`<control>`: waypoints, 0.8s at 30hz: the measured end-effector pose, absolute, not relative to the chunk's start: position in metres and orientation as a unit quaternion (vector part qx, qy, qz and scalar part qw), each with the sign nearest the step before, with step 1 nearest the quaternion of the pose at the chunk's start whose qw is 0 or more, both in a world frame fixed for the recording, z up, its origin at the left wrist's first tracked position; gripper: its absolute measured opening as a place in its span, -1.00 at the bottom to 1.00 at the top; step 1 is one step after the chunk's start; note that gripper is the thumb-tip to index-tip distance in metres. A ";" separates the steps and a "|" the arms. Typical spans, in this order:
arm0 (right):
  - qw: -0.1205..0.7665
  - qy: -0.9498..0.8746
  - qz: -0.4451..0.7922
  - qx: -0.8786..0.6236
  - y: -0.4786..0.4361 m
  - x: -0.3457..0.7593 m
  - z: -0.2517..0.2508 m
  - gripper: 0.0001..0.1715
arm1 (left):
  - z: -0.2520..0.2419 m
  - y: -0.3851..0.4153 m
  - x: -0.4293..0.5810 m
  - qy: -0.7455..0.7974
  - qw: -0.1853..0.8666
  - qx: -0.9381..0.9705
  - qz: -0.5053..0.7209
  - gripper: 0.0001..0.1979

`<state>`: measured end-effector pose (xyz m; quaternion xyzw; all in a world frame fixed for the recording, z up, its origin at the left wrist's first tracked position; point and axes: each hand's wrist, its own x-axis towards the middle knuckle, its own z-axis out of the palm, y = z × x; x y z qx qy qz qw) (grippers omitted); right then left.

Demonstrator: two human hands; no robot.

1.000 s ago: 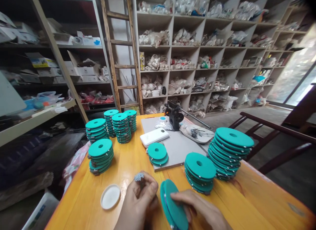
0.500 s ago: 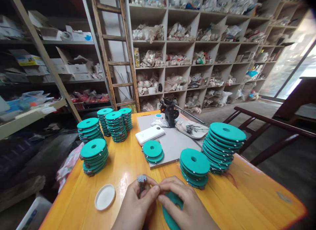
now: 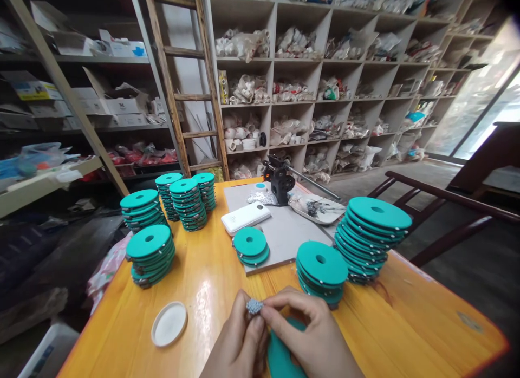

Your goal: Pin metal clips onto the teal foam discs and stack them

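My left hand (image 3: 239, 334) is closed round a bundle of thin grey pieces (image 3: 254, 306), whose dotted end faces up between the fingers. Thumb and forefinger of my right hand (image 3: 311, 326) pinch at the right edge of that bundle; whether a single piece is between them is too small to tell. Under the right hand lies a teal foam disc (image 3: 280, 356), partly covered by the fingers and the lower picture edge. Just beyond the hands stands a short stack of teal discs (image 3: 322, 264). A pair of similar discs (image 3: 249, 242) rests at the grey board's edge.
A round white lid (image 3: 169, 325) lies left of my hands. Taller teal stacks stand at the right (image 3: 376, 226) and far left (image 3: 187, 202). On the grey board (image 3: 284, 240) are a white power bank (image 3: 246, 218), a black device (image 3: 280, 183) and a tray (image 3: 319, 213).
Both hands have come together, the left shifting right with the bundle. My right fingertips, earlier just right of the bundle, now touch it. The view has tilted slightly downward.
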<state>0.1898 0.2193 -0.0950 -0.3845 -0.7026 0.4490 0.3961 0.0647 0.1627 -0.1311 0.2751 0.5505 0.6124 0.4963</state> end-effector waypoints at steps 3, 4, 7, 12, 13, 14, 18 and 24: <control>0.384 -0.711 0.445 -0.386 0.219 0.192 -0.096 -0.85 | -0.127 0.163 0.065 0.541 0.513 0.296 0.597 -0.56; 0.382 -0.716 0.440 -0.384 0.219 0.193 -0.097 -0.85 | -0.123 0.163 0.064 0.535 0.516 0.307 0.595 -0.58; 0.395 -0.735 0.412 -0.367 0.220 0.195 -0.102 -0.84 | -0.105 0.163 0.063 0.523 0.520 0.313 0.598 -0.55; 0.408 -0.773 0.345 -0.342 0.220 0.196 -0.112 -0.83 | -0.086 0.164 0.061 0.509 0.558 0.291 0.588 -0.49; 0.405 -0.778 0.334 -0.344 0.219 0.196 -0.113 -0.83 | -0.086 0.164 0.061 0.504 0.562 0.292 0.588 -0.49; 0.404 -0.782 0.327 -0.344 0.219 0.195 -0.113 -0.83 | -0.086 0.164 0.061 0.499 0.562 0.293 0.591 -0.49; 0.412 -0.785 0.314 -0.340 0.218 0.194 -0.113 -0.82 | -0.091 0.164 0.062 0.497 0.550 0.307 0.596 -0.50; 0.421 -0.787 0.311 -0.327 0.218 0.195 -0.114 -0.81 | -0.094 0.165 0.063 0.508 0.530 0.323 0.598 -0.52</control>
